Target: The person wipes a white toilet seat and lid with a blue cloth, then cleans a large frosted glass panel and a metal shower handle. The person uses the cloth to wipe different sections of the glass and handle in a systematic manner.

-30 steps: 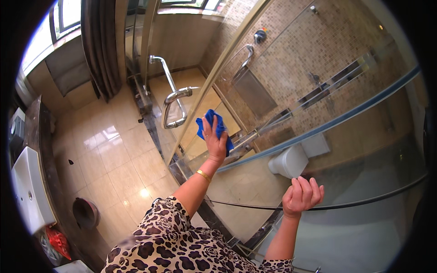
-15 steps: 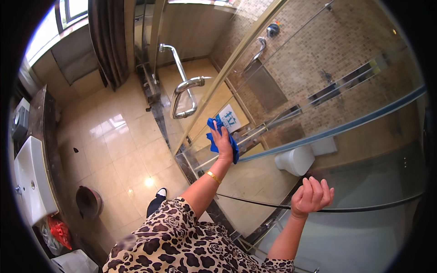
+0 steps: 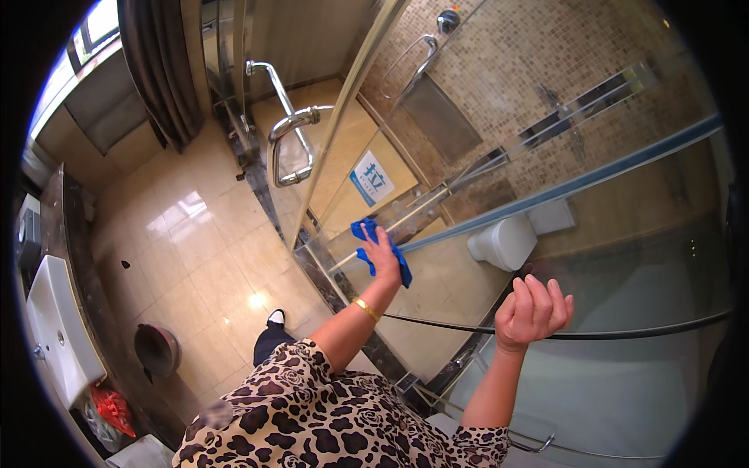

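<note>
Flat against the shower's glass panel [image 3: 445,187], my left hand [image 3: 380,256] presses a blue cloth [image 3: 403,269]; its edges stick out around my fingers. Just above the cloth, a white and blue sticker [image 3: 371,178] is on the glass. A curved chrome door handle [image 3: 275,148] stands farther up and to the left. My right hand [image 3: 534,313] is closed with curled fingers over the dark edge strip [image 3: 632,333] of a curved glass pane. Whether it grips that strip or anything else is hidden.
A white toilet [image 3: 503,243] shows through the glass. At the left are a washbasin [image 3: 62,320], a dark bucket [image 3: 157,349] on the tiled floor and a red bag [image 3: 114,409]. A shower mixer [image 3: 448,20] and a dark curtain [image 3: 160,78] are farther off.
My left hand and the cloth have moved down the glass, away from the sticker, which is now uncovered. The view has shifted slightly; my right hand stays closed at the dark strip.
</note>
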### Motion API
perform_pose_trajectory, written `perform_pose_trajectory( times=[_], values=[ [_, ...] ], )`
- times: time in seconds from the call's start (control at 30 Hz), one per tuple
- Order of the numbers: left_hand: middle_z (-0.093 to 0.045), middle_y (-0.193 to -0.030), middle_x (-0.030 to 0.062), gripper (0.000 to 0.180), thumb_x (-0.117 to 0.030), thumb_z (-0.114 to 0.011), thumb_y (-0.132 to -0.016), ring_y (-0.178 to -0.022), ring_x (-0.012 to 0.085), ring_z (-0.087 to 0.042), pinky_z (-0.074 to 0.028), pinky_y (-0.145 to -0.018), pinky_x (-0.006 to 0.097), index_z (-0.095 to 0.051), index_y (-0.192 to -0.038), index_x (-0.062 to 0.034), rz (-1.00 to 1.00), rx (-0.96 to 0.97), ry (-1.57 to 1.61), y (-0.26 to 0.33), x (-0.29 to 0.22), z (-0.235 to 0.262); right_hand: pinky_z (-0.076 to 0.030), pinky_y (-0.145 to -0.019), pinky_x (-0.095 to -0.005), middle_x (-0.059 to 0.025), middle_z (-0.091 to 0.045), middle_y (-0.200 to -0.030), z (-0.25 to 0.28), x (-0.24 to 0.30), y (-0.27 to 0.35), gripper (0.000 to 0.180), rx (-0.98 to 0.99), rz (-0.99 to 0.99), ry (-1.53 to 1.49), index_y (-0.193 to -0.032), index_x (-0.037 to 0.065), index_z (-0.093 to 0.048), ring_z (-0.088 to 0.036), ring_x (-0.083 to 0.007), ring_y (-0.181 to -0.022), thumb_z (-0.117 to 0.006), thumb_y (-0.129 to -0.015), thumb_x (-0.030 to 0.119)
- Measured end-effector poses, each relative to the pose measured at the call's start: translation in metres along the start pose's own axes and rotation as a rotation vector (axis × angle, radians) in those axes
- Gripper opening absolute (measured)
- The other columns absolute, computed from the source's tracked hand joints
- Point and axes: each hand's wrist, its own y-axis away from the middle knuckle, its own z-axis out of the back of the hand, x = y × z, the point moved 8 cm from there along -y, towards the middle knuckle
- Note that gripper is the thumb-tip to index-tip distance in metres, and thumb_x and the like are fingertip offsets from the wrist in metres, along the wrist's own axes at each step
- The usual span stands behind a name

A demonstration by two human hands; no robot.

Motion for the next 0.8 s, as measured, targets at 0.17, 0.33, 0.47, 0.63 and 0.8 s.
perform_pose_trajectory(
  times=[0.17,0.33,0.47,0.63,0.8],
  values=[
    [-0.007,-0.157,0.0283,0.068,-0.032,-0.050,-0.098,-0.147,0.0410,-0.004,-0.004,-0.117,0.044,-0.019,-0.153,-0.0072,-0.375,0.161,-0.180,0.098,-0.122,-0.032,-0.034,-0.106,-0.0428,0.0051,-0.068,-0.095,0.001,0.000,-0.002,0.014,0.004,0.003,-0.005,-0.081,0.019,-0.070,-0.056,-0.0204,-0.105,-0.064,-0.077,0.007],
    [-0.007,-0.160,0.0229,0.067,-0.024,-0.060,-0.087,-0.148,0.0412,-0.005,-0.005,-0.116,0.052,-0.036,-0.147,-0.0047,-0.798,0.348,-0.254,0.140,-0.174,-0.045,-0.034,-0.106,-0.0427,0.0046,-0.068,-0.096,0.000,-0.001,0.002,0.012,0.009,-0.007,-0.020,-0.081,0.018,-0.070,-0.057,-0.0207,-0.106,-0.064,-0.078,0.008],
    [-0.020,-0.157,0.0243,0.070,-0.027,-0.066,-0.078,-0.146,0.0459,-0.011,-0.006,-0.112,0.064,-0.045,-0.141,-0.0053,-1.148,0.377,-0.426,0.114,-0.139,-0.032,-0.035,-0.106,-0.0427,0.0042,-0.069,-0.095,0.002,0.001,0.000,0.011,-0.014,0.001,-0.040,-0.081,0.017,-0.070,-0.057,-0.0208,-0.105,-0.063,-0.079,0.008],
    [-0.014,-0.158,0.0240,0.070,-0.033,-0.061,-0.088,-0.146,0.0400,-0.013,-0.014,-0.116,0.051,-0.034,-0.149,-0.0130,-0.585,0.234,-0.392,0.040,-0.057,0.002,-0.035,-0.105,-0.0431,0.0030,-0.069,-0.094,0.002,0.000,0.000,0.012,-0.027,-0.001,-0.049,-0.080,0.016,-0.070,-0.058,-0.0217,-0.104,-0.063,-0.079,0.006],
    [-0.037,-0.148,0.0164,0.066,-0.047,-0.046,-0.099,-0.132,0.0315,-0.038,-0.028,-0.111,0.039,-0.027,-0.151,-0.0119,0.155,0.114,0.092,-0.032,0.032,0.021,-0.036,-0.104,-0.0445,0.0012,-0.069,-0.093,0.002,0.001,-0.001,0.015,-0.029,0.000,-0.067,-0.080,0.014,-0.069,-0.059,-0.0238,-0.103,-0.063,-0.077,0.002]
  ],
)
